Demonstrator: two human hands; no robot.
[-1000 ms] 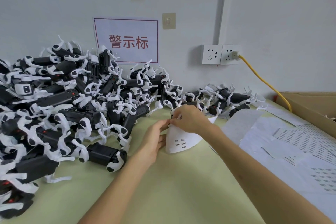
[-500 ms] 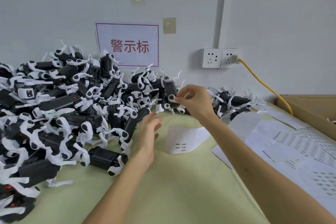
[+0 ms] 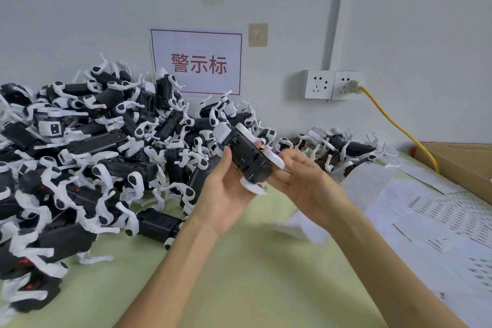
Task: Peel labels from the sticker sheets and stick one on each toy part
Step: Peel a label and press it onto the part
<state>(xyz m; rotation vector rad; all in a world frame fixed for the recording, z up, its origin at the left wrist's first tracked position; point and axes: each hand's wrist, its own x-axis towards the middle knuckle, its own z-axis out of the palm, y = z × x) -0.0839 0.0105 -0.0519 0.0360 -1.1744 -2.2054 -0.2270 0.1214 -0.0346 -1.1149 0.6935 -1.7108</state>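
Observation:
A black toy part with white legs (image 3: pixel 247 158) is held up over the green table (image 3: pixel 239 279) between both hands. My left hand (image 3: pixel 226 194) grips its near side, thumb up against the black body. My right hand (image 3: pixel 300 178) holds its right side, fingers curled by a white leg. A big pile of the same toy parts (image 3: pixel 106 168) fills the left and runs along the wall. A curled sticker sheet (image 3: pixel 300 226) lies blurred on the table under my right forearm. More sticker sheets (image 3: pixel 452 210) are spread on the right.
An open cardboard box (image 3: pixel 458 162) stands at the far right edge. A yellow cable (image 3: pixel 394 125) runs from the wall socket (image 3: pixel 332 84) down behind it. A paper sign with red characters (image 3: pixel 197 61) hangs on the wall.
My right hand left the sticker sheet, reached into the pile and drew out a toy part. My left hand let the sheet go and now grips that part too.

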